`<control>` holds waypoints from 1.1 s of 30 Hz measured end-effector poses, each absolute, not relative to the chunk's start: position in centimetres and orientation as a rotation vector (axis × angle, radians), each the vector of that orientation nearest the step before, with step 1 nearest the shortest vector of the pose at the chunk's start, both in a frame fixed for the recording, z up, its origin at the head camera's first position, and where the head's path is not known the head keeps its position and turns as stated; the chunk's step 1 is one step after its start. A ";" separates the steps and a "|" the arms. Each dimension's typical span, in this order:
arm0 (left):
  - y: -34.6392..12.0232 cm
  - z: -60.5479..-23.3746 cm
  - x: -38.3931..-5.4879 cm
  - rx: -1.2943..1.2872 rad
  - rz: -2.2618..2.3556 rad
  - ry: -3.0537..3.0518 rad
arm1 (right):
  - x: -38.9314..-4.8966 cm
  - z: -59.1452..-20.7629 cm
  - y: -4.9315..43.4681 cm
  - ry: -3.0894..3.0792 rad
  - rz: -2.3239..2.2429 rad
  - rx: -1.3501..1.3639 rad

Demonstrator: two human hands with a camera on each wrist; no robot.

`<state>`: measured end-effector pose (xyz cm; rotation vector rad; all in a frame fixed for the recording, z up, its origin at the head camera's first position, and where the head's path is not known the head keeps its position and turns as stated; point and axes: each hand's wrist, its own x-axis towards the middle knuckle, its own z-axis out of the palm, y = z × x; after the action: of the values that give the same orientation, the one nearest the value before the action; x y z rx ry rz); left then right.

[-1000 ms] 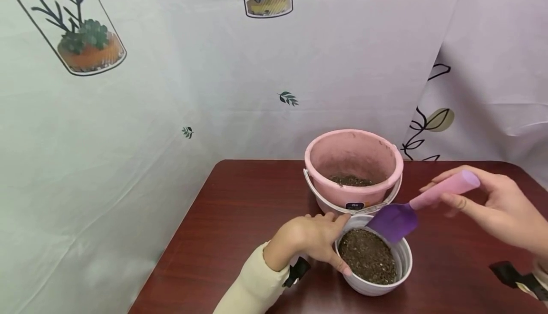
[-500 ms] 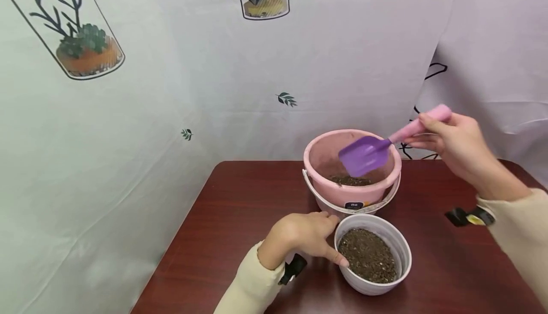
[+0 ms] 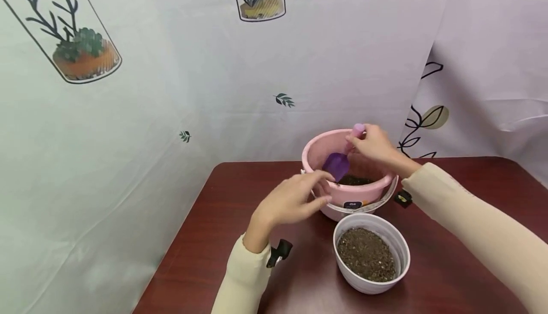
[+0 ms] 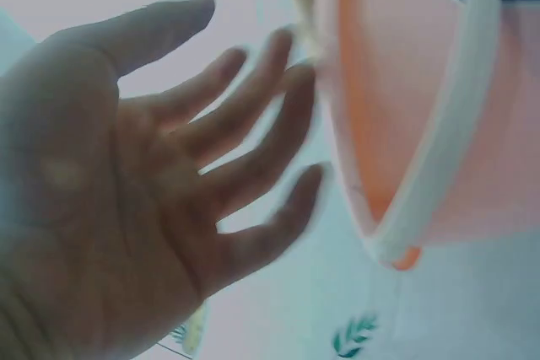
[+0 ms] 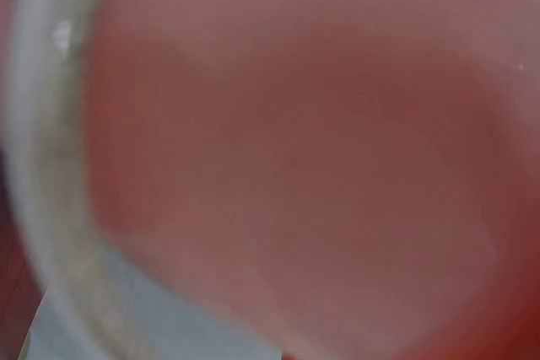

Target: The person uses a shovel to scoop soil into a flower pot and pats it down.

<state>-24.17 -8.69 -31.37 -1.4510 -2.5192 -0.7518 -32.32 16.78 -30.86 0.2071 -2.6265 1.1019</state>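
In the head view my right hand [image 3: 376, 146] grips the pink handle of a hand trowel, its purple blade [image 3: 336, 165] tilted down inside a pink bucket [image 3: 372, 192]. Dark soil [image 3: 356, 180] lies at the bucket's bottom. My left hand [image 3: 293, 200] hovers at the bucket's near left rim, fingers loosely spread and holding nothing. The left wrist view shows that palm and its fingertips right beside the bucket's rim [image 4: 333, 124]. In the right wrist view the bucket's blurred wall [image 5: 295, 141] fills most of the picture, so the hand and trowel are hidden there.
A white pot [image 3: 357, 281] with soil [image 3: 366, 255] stands in front of the bucket. The bucket's white handle [image 3: 378, 205] hangs down its front. All stand on a dark red table [image 3: 239, 200], with a printed cloth [image 3: 214, 66] behind it.
My right hand has carried the trowel from over the white pot up and back into the bucket. The left hand has left the pot's rim and moved up to the bucket.
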 end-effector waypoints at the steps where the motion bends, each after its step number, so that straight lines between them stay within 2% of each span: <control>1: -8.8 -31.5 -24.5 -1.399 -0.750 -2.487 | -32.5 -30.8 16.6 -2.647 1.089 0.211; 15: -9.5 -33.5 -27.8 -0.773 -0.899 -2.446 | -33.6 -31.6 16.5 -2.813 1.067 0.282; 21: -9.8 -33.9 -27.8 -0.689 -0.828 -2.681 | -33.8 -31.9 16.3 -2.828 1.078 0.326; 33: -8.8 -34.1 -27.7 -0.563 -0.738 -2.652 | -33.9 -32.1 16.0 -2.876 1.117 0.531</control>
<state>-27.74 -8.82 -34.12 -0.5628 -2.6525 -0.7380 -33.93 16.00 -32.08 0.5313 -2.8764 1.1167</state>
